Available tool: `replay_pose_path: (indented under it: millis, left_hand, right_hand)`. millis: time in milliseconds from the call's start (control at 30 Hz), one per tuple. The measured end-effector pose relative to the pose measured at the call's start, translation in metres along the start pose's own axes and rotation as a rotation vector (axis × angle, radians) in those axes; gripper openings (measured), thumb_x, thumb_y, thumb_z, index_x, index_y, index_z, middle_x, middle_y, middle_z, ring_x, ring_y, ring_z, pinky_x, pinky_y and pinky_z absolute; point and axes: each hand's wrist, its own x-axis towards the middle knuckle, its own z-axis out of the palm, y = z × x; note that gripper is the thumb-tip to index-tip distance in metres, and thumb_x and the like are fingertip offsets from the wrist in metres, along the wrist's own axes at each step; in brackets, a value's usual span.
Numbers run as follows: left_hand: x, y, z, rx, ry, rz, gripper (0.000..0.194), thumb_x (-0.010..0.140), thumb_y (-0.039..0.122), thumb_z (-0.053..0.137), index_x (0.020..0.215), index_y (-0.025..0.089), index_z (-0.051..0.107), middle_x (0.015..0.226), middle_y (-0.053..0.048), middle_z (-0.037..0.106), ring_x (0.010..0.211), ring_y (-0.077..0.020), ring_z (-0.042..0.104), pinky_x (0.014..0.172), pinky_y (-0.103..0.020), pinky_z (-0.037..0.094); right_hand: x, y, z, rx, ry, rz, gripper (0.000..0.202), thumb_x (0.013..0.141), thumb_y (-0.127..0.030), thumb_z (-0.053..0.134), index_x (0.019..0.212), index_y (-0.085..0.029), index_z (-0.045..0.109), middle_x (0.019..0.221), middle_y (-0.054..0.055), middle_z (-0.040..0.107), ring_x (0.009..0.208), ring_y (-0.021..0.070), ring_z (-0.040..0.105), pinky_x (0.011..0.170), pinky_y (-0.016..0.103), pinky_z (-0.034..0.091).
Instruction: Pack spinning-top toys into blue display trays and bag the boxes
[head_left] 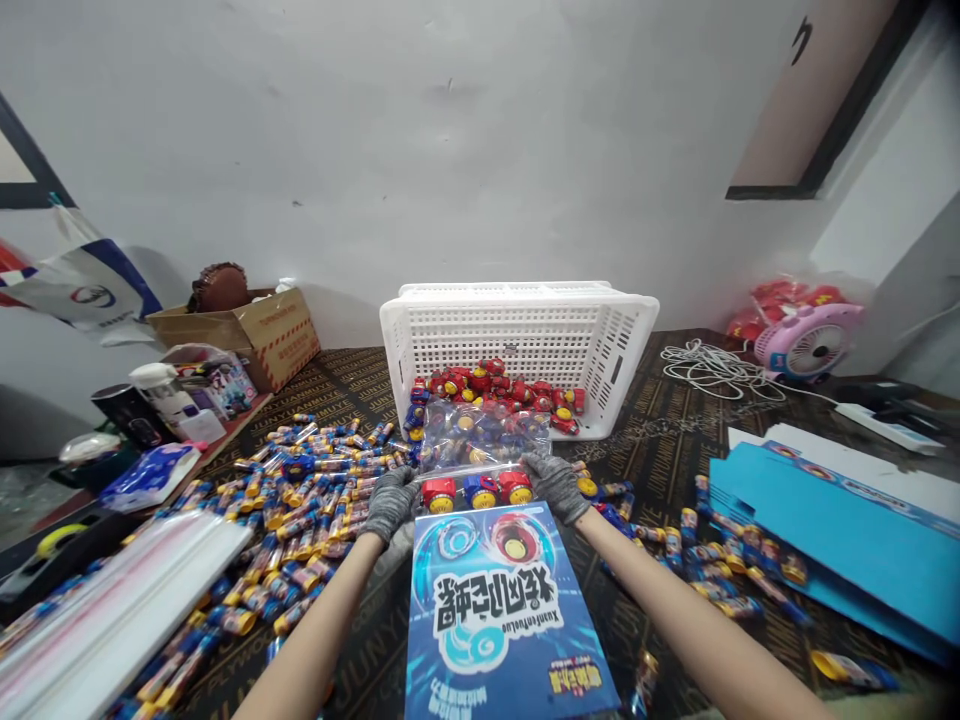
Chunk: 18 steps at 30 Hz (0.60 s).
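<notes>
Both my hands wear grey gloves. My left hand [391, 502] is closed at the left end of a clear plastic tray [459, 484] holding red and blue toys with yellow centres. At its right end is my right hand [556, 487], also closed on the edge. Just in front of the tray stands a blue printed box [510, 610], its lettering upside down to me. Behind my hands, clear packaging with more blue toys [484, 430] leans at the front of a white basket [630, 360], where loose red toys [517, 390] lie.
Many small blue and yellow tubes [300, 520] spread to the left, and more [720, 560] to the right. Flat blue cartons [840, 540] lie at right, near a white cable [709, 368] and pink fan [814, 342]. A cardboard box [274, 335] and white sheets [127, 620] are left.
</notes>
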Motion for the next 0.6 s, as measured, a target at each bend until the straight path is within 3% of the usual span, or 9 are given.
replay_pose_path:
  millis: [133, 300, 467, 533, 600]
  left_hand:
    - [-0.033, 0.008, -0.009, 0.098, 0.096, 0.119, 0.025, 0.086, 0.026, 0.047, 0.093, 0.014, 0.068, 0.094, -0.013, 0.072, 0.088, -0.0247, 0.066, 0.084, -0.039, 0.049]
    - [-0.071, 0.001, -0.010, 0.151, 0.171, 0.253, 0.031, 0.084, 0.018, 0.045, 0.103, 0.014, 0.069, 0.103, -0.016, 0.073, 0.094, -0.0265, 0.069, 0.087, -0.042, 0.053]
    - [-0.094, -0.008, -0.016, 0.209, 0.346, 0.514, 0.037, 0.084, 0.013, 0.041, 0.105, 0.014, 0.071, 0.102, -0.016, 0.074, 0.092, -0.0270, 0.071, 0.083, -0.040, 0.057]
    - [-0.096, -0.003, -0.023, 0.145, 0.292, 0.465, 0.037, 0.083, 0.015, 0.043, 0.106, 0.016, 0.072, 0.105, -0.015, 0.073, 0.094, -0.0284, 0.071, 0.084, -0.042, 0.057]
    - [-0.093, 0.005, -0.031, -0.032, 0.184, 0.313, 0.032, 0.080, 0.020, 0.049, 0.100, 0.018, 0.074, 0.103, -0.013, 0.074, 0.094, -0.0283, 0.070, 0.087, -0.043, 0.055]
  right_hand:
    - [-0.026, -0.002, -0.014, -0.038, 0.126, -0.198, 0.027, 0.085, -0.009, 0.048, 0.096, -0.018, 0.071, 0.093, 0.012, 0.074, 0.085, 0.0205, 0.069, 0.077, 0.031, 0.055]
    - [-0.051, -0.011, -0.046, -0.048, 0.204, -0.412, 0.028, 0.090, -0.008, 0.043, 0.098, -0.016, 0.069, 0.084, 0.010, 0.072, 0.078, 0.0176, 0.067, 0.071, 0.028, 0.054]
    - [-0.063, -0.035, -0.084, -0.152, 0.190, -0.642, 0.041, 0.090, -0.004, 0.047, 0.130, -0.014, 0.053, 0.087, 0.008, 0.070, 0.078, 0.0169, 0.065, 0.067, 0.027, 0.053]
    - [-0.066, -0.041, -0.091, -0.174, 0.136, -0.668, 0.047, 0.091, -0.005, 0.046, 0.137, -0.013, 0.047, 0.087, 0.008, 0.069, 0.078, 0.0172, 0.063, 0.066, 0.028, 0.052]
    - [-0.068, -0.043, -0.092, -0.177, 0.100, -0.678, 0.046, 0.091, -0.006, 0.045, 0.137, -0.012, 0.047, 0.086, 0.008, 0.069, 0.077, 0.0175, 0.063, 0.065, 0.028, 0.052]
